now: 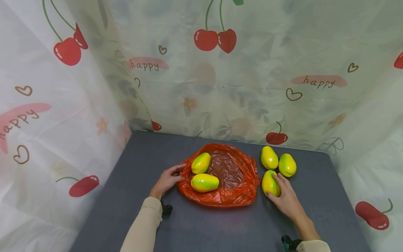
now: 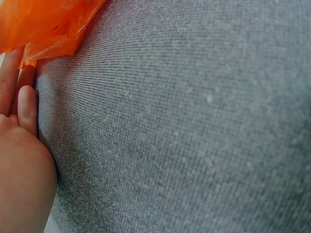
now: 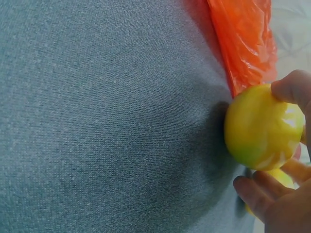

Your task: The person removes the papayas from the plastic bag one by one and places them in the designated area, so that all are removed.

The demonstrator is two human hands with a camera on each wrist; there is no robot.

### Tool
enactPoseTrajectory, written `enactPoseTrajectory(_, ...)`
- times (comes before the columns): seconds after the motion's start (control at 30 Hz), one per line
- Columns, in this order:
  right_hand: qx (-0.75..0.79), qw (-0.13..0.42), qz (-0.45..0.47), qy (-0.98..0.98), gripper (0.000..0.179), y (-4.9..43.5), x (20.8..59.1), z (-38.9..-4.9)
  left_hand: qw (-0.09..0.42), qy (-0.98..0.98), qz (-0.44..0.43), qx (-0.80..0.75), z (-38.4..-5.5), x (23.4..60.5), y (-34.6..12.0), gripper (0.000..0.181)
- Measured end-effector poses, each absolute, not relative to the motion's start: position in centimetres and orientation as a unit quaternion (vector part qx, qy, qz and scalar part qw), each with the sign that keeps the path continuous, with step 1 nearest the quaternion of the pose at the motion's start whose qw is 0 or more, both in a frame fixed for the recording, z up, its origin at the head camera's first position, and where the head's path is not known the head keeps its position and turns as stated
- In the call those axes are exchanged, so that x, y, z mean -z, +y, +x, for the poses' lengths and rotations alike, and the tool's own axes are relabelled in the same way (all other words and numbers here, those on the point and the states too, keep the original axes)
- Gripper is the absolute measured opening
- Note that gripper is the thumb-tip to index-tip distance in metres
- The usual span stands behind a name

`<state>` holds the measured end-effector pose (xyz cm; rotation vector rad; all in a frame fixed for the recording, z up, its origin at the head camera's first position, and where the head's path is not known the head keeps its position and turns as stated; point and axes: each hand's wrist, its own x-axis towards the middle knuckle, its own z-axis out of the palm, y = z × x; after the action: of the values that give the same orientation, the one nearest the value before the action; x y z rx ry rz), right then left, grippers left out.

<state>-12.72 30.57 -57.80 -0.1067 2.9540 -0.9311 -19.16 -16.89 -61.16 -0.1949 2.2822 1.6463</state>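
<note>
A red plastic bag (image 1: 234,199) lies spread with its mouth facing up in the head view. Inside its left part are two yellow-green mangoes, one mango (image 1: 201,163) behind the other mango (image 1: 204,183). My left hand (image 1: 169,180) holds the bag's left edge; the left wrist view shows fingertips partly covered by the plastic (image 2: 53,29). To the right of the bag, my right hand (image 1: 286,197) grips a mango (image 1: 270,183) between thumb and fingers. That mango (image 3: 260,128) is close beside the bag (image 3: 248,43) in the right wrist view.
Two more mangoes, one mango (image 1: 269,158) and another mango (image 1: 287,165), lie just behind the gripped one. The dark grey tabletop (image 1: 220,232) ends at a printed curtain (image 1: 220,84), which also hangs along both sides.
</note>
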Motion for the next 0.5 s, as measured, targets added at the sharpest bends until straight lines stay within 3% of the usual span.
enactPoseTrajectory(0.5,0.283,0.004,-0.048,0.958,0.077,29.7,55.5,-13.4,0.158,0.799,-0.068,-0.577,-19.1,61.2,-16.9,0.052)
